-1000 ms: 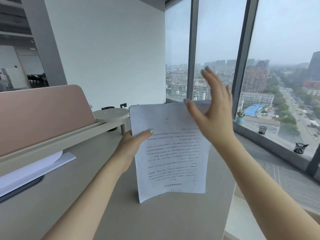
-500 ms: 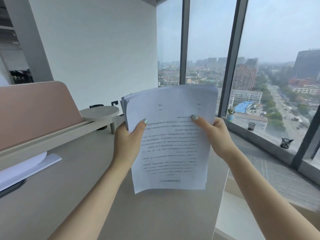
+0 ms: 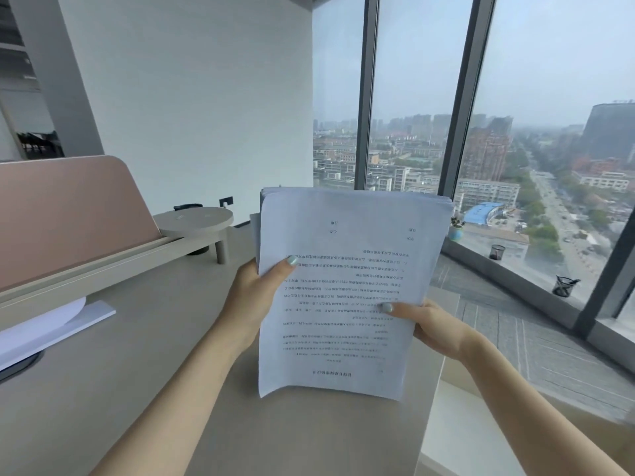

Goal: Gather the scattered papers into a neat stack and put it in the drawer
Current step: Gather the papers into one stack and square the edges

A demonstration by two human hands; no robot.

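Here the sheaf of printed papers point(image 3: 347, 290) stands upright above the desk point(image 3: 144, 389), text upside down to the viewer, its lower edge hanging just above the desktop or barely touching it; which, I cannot tell. The left hand point(image 3: 256, 293) grips the left edge about halfway up, thumb laid across the front sheet and fingers hidden behind. The right hand point(image 3: 434, 329) pinches the right edge lower down, thumb on the face and the rest curled behind. Both hands are closed on the sheaf.

The step in hand looks like squaring the pile. The top edges are not flush: several sheets show stepped behind the front one at the upper left corner, and the lower left corner curls forward. To do it well, I judge the grip should loosen enough for the sheets to slide, with the bottom edge tapped down on the desk, then the sheaf turned onto a long side and tapped again. Holding it too tightly would lock the misalignment in; too loosely, and the sheets could fan out or slip off the desk's right edge, which is close by.

More white sheets point(image 3: 44, 324) lie under the divider rail point(image 3: 86, 283) at far left, well apart from the sheaf; whether they belong to the task is unclear. No drawer is in view, so stowing comes later.
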